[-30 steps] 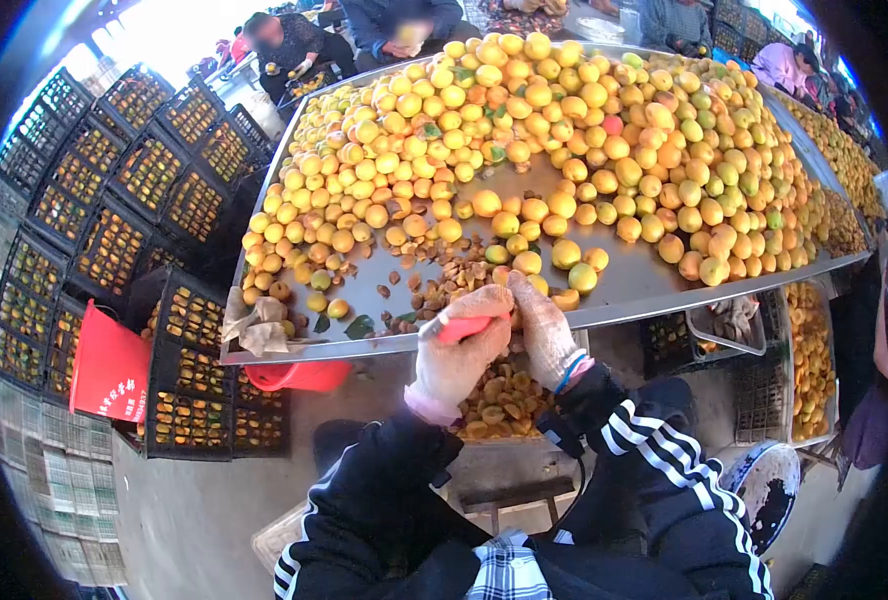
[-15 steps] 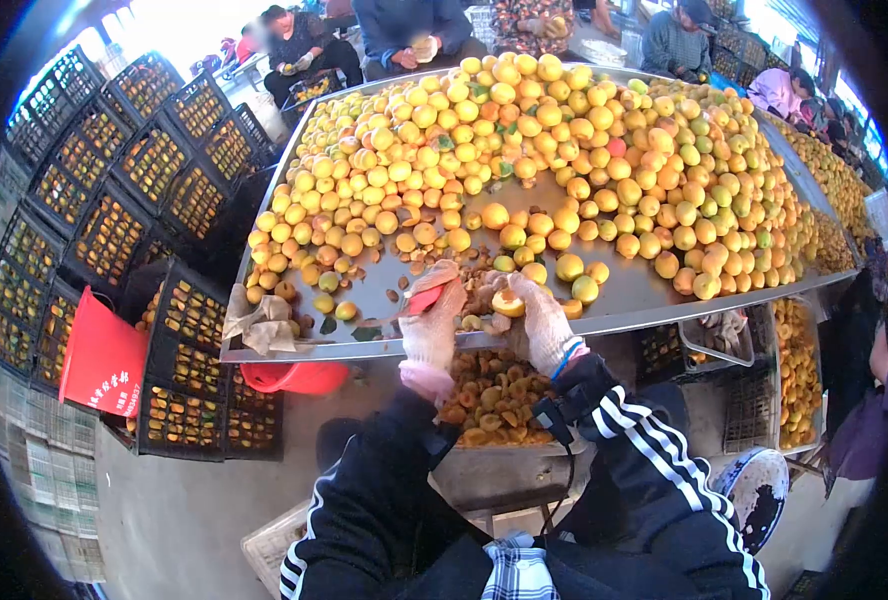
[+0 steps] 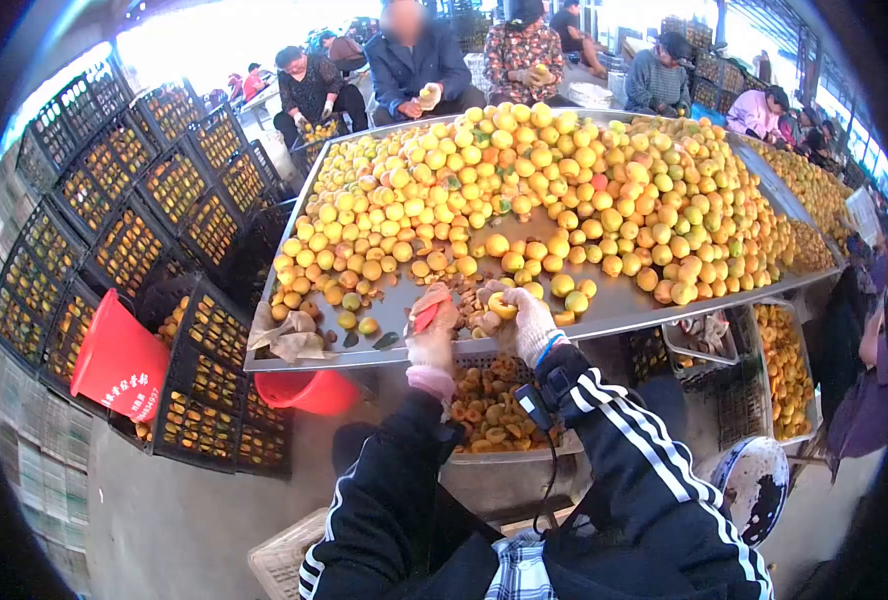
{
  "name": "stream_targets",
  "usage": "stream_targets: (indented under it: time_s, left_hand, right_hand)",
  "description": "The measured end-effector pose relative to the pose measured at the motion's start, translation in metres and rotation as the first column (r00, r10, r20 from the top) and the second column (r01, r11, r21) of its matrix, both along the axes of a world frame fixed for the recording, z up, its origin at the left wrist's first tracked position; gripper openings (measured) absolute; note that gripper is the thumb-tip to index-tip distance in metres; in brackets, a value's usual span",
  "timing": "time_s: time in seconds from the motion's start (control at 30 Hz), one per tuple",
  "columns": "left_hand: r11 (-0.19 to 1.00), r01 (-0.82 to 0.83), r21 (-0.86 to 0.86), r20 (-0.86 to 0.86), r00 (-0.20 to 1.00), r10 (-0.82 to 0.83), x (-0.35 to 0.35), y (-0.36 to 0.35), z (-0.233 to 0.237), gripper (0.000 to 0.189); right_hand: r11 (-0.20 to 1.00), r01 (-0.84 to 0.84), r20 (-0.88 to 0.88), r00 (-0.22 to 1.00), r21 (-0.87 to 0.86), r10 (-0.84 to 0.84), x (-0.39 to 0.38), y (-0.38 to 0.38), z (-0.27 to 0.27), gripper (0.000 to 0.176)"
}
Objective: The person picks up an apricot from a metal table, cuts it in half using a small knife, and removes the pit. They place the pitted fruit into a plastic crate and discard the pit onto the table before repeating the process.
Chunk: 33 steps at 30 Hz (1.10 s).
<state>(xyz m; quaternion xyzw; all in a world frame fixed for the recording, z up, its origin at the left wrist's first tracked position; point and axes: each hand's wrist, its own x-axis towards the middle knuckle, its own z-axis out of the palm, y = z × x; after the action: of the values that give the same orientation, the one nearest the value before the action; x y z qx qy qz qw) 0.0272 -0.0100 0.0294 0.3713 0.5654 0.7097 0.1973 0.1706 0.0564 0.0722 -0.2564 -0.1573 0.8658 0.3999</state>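
Observation:
Both my hands wear pale work gloves and meet over the near edge of a metal table (image 3: 394, 318). My left hand (image 3: 432, 330) is closed around a red-handled knife (image 3: 430, 314); its blade does not show clearly. In my right hand (image 3: 532, 322), the fingers grip a yellow apricot (image 3: 503, 305). Loose apricot pits (image 3: 472, 312) lie on the metal between and behind the hands. Below them, under the table edge, a crate of apricot halves (image 3: 494, 410) stands in front of my body.
Whole apricots (image 3: 444, 170) are heaped across the table. A crumpled cloth (image 3: 289, 335) lies at its left corner. Black crates (image 3: 129, 245) of fruit are stacked left, near a red bucket (image 3: 119, 355). A crate of halves (image 3: 786, 370) stands right. Several people sit beyond the table.
The view has tilted upward, so the table and people sit lower in it. The right hand has turned the apricot, and its cut face shows less. The left hand keeps the knife.

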Motion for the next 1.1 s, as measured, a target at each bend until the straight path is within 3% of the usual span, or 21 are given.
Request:
stream_targets:
  time_s: [0.03, 0.07, 0.17, 0.2, 0.23, 0.27, 0.3, 0.33, 0.37, 0.43, 0.47, 0.5, 0.53, 0.57, 0.6, 0.67, 0.7, 0.8, 0.87, 1.0, 1.1]
  left_hand:
    - [0.997, -0.076, 0.020, -0.049, 0.996, 0.077, 0.004, -0.008, 0.009, 0.018]
    - [0.984, 0.001, 0.180, -0.036, 0.999, 0.006, 0.006, -0.012, 0.020, 0.019]
    - [0.986, 0.092, 0.142, 0.048, 0.994, -0.099, -0.004, -0.030, 0.014, 0.028]
    - [0.990, 0.121, 0.070, 0.110, 0.986, -0.128, 0.004, -0.045, 0.032, 0.027]
    - [0.990, 0.123, 0.076, 0.100, 0.986, -0.130, 0.010, -0.055, 0.044, 0.027]
    - [0.983, 0.135, 0.124, 0.079, 0.986, -0.145, 0.018, -0.063, 0.055, 0.026]
    - [0.975, 0.147, 0.167, 0.061, 0.985, -0.159, 0.024, -0.068, 0.061, 0.025]
    - [0.964, 0.218, 0.153, 0.069, 0.971, -0.231, 0.027, -0.072, 0.068, 0.023]
    - [0.964, 0.223, 0.148, 0.067, 0.970, -0.234, 0.031, -0.076, 0.073, 0.023]
    - [0.940, 0.326, 0.096, 0.187, 0.922, -0.339, 0.044, -0.084, 0.094, 0.020]
    - [0.940, 0.329, 0.087, 0.199, 0.919, -0.340, 0.045, -0.083, 0.098, 0.020]
    - [0.914, 0.395, 0.090, 0.196, 0.893, -0.405, 0.043, -0.079, 0.100, 0.020]
    - [0.884, 0.458, 0.096, 0.194, 0.862, -0.468, 0.042, -0.072, 0.102, 0.019]
    - [0.886, 0.456, 0.085, 0.213, 0.860, -0.463, 0.042, -0.063, 0.104, 0.019]
    - [0.903, 0.420, 0.094, 0.258, 0.866, -0.429, 0.043, -0.054, 0.104, 0.018]
    - [0.923, 0.374, 0.088, 0.285, 0.879, -0.383, 0.040, -0.031, 0.103, 0.016]
    - [0.923, 0.376, 0.078, 0.298, 0.875, -0.381, 0.039, -0.020, 0.104, 0.016]
    - [0.915, 0.402, 0.020, 0.375, 0.845, -0.380, 0.038, -0.002, 0.100, 0.018]
    - [0.912, 0.411, -0.001, 0.401, 0.836, -0.376, 0.039, 0.007, 0.092, 0.019]
    - [0.913, 0.405, -0.047, 0.418, 0.838, -0.350, 0.036, 0.017, 0.071, 0.021]
    - [0.913, 0.408, -0.030, 0.381, 0.849, -0.367, 0.033, 0.015, 0.061, 0.020]
  right_hand:
    - [0.999, 0.039, 0.055, 0.998, 0.005, -0.039, 0.004, -0.004, 0.001, 0.031]
    - [0.992, -0.015, 0.096, 0.995, 0.124, 0.003, 0.013, -0.011, 0.001, 0.031]
    - [0.938, -0.030, 0.156, 0.987, 0.346, -0.026, 0.022, -0.027, -0.023, 0.025]
    - [0.959, -0.038, 0.251, 0.967, 0.280, -0.035, 0.028, -0.050, -0.008, 0.023]
    - [0.914, -0.168, 0.330, 0.943, 0.368, 0.041, 0.041, -0.063, -0.010, 0.028]
    - [0.753, -0.398, 0.587, 0.809, 0.524, 0.019, 0.042, -0.057, -0.033, 0.035]
    - [0.542, -0.631, 0.783, 0.616, 0.555, -0.085, 0.040, -0.049, -0.059, 0.042]
    - [0.460, -0.771, 0.892, 0.315, 0.439, -0.323, 0.059, -0.082, -0.021, 0.055]
    - [0.419, -0.783, 0.846, 0.244, 0.460, -0.474, 0.069, -0.093, -0.022, 0.059]
    - [0.411, -0.811, 0.892, 0.278, 0.417, -0.357, 0.090, -0.080, -0.004, 0.059]
    - [0.406, -0.789, 0.885, 0.375, 0.461, -0.277, 0.100, -0.059, -0.009, 0.053]
    - [0.418, -0.732, 0.840, 0.419, 0.537, -0.346, 0.111, -0.044, -0.001, 0.043]
    - [0.321, -0.741, 0.750, 0.355, 0.590, -0.557, 0.123, -0.015, -0.010, 0.036]
    - [0.543, -0.566, 0.783, 0.414, 0.621, -0.464, 0.132, 0.012, -0.020, 0.032]
    - [0.560, -0.612, 0.804, 0.231, 0.558, -0.548, 0.142, 0.014, 0.025, 0.031]
    - [0.638, -0.600, 0.828, 0.077, 0.483, -0.555, 0.153, 0.048, 0.029, 0.036]
    - [0.641, -0.651, 0.815, -0.059, 0.406, -0.576, 0.154, 0.062, 0.026, 0.042]
    - [0.653, -0.736, 0.853, -0.215, 0.179, -0.476, 0.145, 0.071, 0.032, 0.048]
    - [0.560, -0.823, 0.843, -0.367, -0.098, -0.392, 0.128, 0.067, 0.028, 0.051]
    - [0.576, -0.805, 0.872, -0.377, -0.141, -0.314, 0.101, 0.067, 0.022, 0.056]
    - [0.601, -0.797, 0.874, -0.337, -0.067, -0.349, 0.090, 0.067, 0.002, 0.050]
